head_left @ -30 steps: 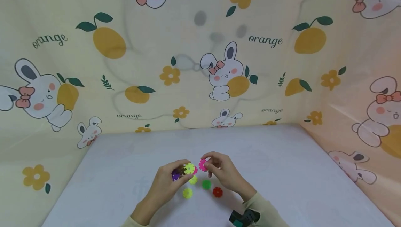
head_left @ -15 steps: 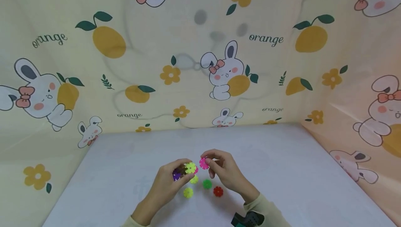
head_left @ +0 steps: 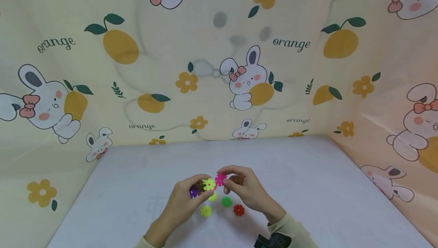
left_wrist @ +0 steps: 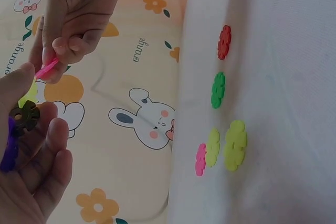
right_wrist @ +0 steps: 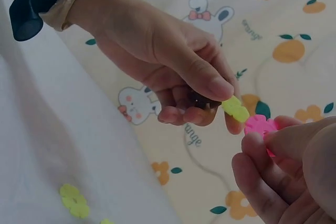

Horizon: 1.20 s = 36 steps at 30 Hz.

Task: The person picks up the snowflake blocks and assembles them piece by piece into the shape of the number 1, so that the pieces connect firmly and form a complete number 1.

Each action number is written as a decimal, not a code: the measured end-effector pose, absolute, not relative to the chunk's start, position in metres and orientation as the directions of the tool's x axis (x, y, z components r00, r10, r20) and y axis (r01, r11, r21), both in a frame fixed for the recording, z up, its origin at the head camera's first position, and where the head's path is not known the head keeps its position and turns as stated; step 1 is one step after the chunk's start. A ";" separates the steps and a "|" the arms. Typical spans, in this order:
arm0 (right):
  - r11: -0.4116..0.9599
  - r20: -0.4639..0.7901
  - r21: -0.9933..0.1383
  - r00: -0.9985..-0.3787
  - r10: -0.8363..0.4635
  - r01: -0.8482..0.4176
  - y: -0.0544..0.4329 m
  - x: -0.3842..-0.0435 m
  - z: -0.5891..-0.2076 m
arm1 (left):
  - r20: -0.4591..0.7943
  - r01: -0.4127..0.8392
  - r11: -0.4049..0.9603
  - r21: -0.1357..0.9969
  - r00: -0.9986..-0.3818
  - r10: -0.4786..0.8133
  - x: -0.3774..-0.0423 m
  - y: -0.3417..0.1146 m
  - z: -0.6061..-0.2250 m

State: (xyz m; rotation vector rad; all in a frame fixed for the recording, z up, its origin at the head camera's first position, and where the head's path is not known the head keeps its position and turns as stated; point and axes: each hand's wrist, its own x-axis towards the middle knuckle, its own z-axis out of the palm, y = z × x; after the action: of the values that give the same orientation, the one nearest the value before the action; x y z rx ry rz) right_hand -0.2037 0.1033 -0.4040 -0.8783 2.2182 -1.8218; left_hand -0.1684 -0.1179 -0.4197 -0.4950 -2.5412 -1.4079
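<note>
My left hand (head_left: 179, 200) holds a short row of flower-shaped plastic discs, with a yellow disc (head_left: 209, 184) pinched between thumb and finger at the row's right end. Further into that palm sit a dark brown disc (left_wrist: 25, 116) and a purple disc (left_wrist: 9, 148), partly hidden by fingers in the head view. My right hand (head_left: 249, 191) pinches a bright pink disc (right_wrist: 260, 124) between thumb and fingers. In the right wrist view the pink disc's rim is right at the edge of the yellow one, the two at an angle to each other.
On the white table (head_left: 137, 194) below my hands lie a red disc (head_left: 239, 210), a green disc (head_left: 227, 202), two yellow discs (left_wrist: 235, 145) and a pink disc (left_wrist: 200, 159). A printed cloth (head_left: 164, 115) with rabbits and oranges hangs behind and along both sides.
The right hand lifts the pink disc slightly, then brings it down and left, closer to the yellow disc. The left hand stays nearly still with its row of discs.
</note>
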 end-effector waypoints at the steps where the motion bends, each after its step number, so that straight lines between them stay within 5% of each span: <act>1: 0.105 0.248 -0.932 -0.821 -0.514 -0.347 0.103 -0.203 -0.404 | 0.326 0.381 0.488 0.786 -0.925 0.196 -0.168 -0.118 -0.420; 36: 0.050 0.357 -0.910 -0.838 -0.413 -0.413 0.095 -0.198 -0.408 | 0.269 0.344 0.394 0.852 -0.934 0.233 -0.167 -0.119 -0.418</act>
State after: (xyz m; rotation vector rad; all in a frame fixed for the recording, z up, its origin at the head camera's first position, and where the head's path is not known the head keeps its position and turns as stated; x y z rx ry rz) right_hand -0.1981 0.0949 -0.4082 -0.8942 2.2768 -1.9713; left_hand -0.1671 -0.1191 -0.4179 -0.5262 -2.5329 -1.5879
